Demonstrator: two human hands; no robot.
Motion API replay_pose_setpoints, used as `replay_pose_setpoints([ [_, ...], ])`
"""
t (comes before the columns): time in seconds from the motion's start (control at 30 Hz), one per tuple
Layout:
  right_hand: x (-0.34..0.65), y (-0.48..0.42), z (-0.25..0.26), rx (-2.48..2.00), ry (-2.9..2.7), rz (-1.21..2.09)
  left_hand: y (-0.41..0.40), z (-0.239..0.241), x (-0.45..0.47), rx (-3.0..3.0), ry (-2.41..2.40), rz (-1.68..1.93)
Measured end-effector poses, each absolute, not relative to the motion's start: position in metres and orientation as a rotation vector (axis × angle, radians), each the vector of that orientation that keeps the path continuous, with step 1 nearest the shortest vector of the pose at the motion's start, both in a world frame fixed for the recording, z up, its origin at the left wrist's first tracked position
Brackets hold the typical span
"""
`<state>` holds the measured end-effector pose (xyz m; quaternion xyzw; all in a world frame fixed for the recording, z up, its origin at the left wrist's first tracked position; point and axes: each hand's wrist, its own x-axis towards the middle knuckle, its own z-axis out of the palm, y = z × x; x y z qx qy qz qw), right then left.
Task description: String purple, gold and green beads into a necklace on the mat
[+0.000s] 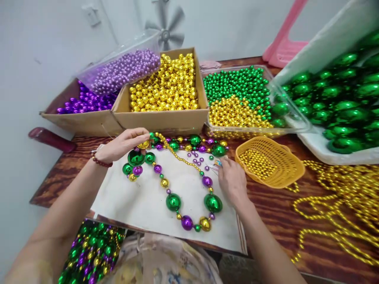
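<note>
My left hand [133, 140] is raised over the cloth's far left, fingers pinched on a bead necklace [173, 202]. Large and small green, purple and gold beads make up its loop, which drapes across the white cloth [124, 205]. A run of small gold beads [177, 156] slopes from near my left fingertips to the loop's right side. At the cloth's right edge my right hand [233, 179] is curled on a small scissors-like tool [215, 165]; its shape is partly hidden. Several loose purple beads [197, 157] lie between the hands.
Behind the cloth stand a box of gold beads [166, 88], a purple-bead box [85, 100] and a clear tub of green and gold beads [239, 92]. To the right are a yellow basket [288, 167], gold bead strands [349, 201] and a white container of large green beads [314, 152].
</note>
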<state>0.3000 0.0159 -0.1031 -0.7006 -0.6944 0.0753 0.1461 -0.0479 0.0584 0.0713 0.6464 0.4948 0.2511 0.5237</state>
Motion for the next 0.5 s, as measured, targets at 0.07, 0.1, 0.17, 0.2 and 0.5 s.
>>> replay_pose_setpoints([
  [0.07, 0.281, 0.015, -0.083, -1.768, -2.034, 0.321, 0.050, 0.080, -0.050, 1.554, 1.169, 0.634],
  [0.1, 0.267, 0.017, -0.073, -1.606, -2.058, 0.413, 0.045, 0.085, -0.051, 1.568, 1.168, 0.653],
  [0.17, 0.237, 0.023, -0.054, -1.367, -2.091, 0.579, 0.034, 0.093, -0.053, 1.601, 1.180, 0.694],
  [0.2, 0.222, 0.027, -0.046, -1.278, -2.113, 0.683, 0.028, 0.097, -0.055, 1.613, 1.187, 0.712],
  [0.5, 0.187, 0.015, 0.096, -0.870, -1.919, 1.295, -0.022, 0.116, -0.111, 1.581, 1.261, 1.085],
])
